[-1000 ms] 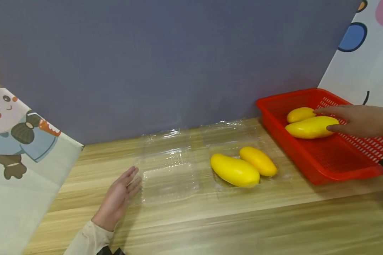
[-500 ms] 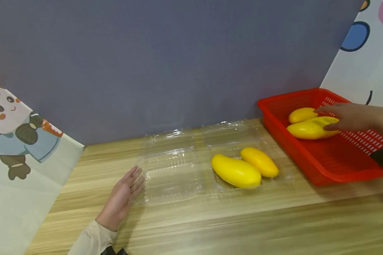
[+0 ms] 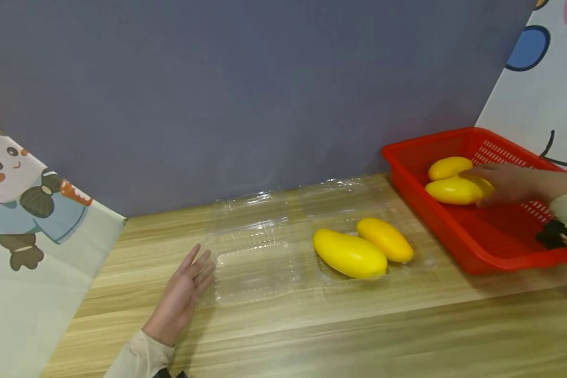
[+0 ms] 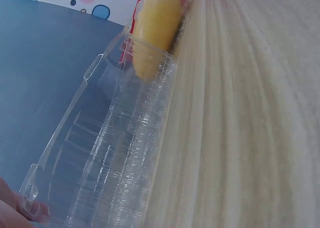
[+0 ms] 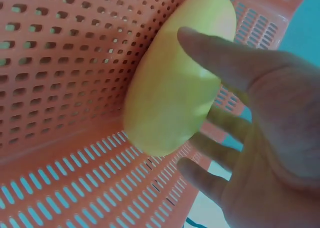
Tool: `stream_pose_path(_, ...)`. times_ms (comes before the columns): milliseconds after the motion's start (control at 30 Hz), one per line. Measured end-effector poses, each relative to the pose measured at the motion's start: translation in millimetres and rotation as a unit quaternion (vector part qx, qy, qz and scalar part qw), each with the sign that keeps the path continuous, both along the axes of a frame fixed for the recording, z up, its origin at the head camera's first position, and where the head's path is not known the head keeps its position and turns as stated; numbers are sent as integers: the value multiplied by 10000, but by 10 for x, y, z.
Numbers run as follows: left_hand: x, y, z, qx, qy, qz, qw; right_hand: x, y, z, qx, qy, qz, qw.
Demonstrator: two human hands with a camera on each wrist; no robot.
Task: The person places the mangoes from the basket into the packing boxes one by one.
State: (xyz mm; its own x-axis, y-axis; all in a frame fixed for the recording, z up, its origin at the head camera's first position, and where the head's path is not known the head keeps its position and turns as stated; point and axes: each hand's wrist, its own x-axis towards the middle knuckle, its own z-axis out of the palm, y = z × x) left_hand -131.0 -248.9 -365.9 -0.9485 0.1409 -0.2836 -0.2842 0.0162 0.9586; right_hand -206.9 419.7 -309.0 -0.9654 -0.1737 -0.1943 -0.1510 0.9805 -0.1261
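My right hand reaches into the red basket and grips a large yellow mango. In the right wrist view the thumb lies across this mango, with the fingers at its far side. A smaller mango lies behind it in the basket. My left hand, fingers nearly straight, rests by the left edge of a clear plastic clamshell box. Beside that box stands a second clear box with a large mango and a smaller mango in it.
The boxes' raised clear lids stand near the grey back wall. Printed cartoon panels flank the wooden table. The basket's rim rises at the table's right side.
My right hand has moved down and closed round the large mango in the basket, which has turned slightly. The left hand stays by the box.
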Motion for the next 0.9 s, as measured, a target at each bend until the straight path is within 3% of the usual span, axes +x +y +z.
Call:
stream_pose_path(133,2,-8,1,110,13,-2,9999,24,-17,7,-6,-16,45,10000)
stream_pose_path(333,21,-14,0,93,-2,-3,10000,14,-61,-21,-548,-437,154,9974)
stream_pose_path(900,26,19,3,64,52,-60,9999,46,-45,-28,23,-576,93,9983)
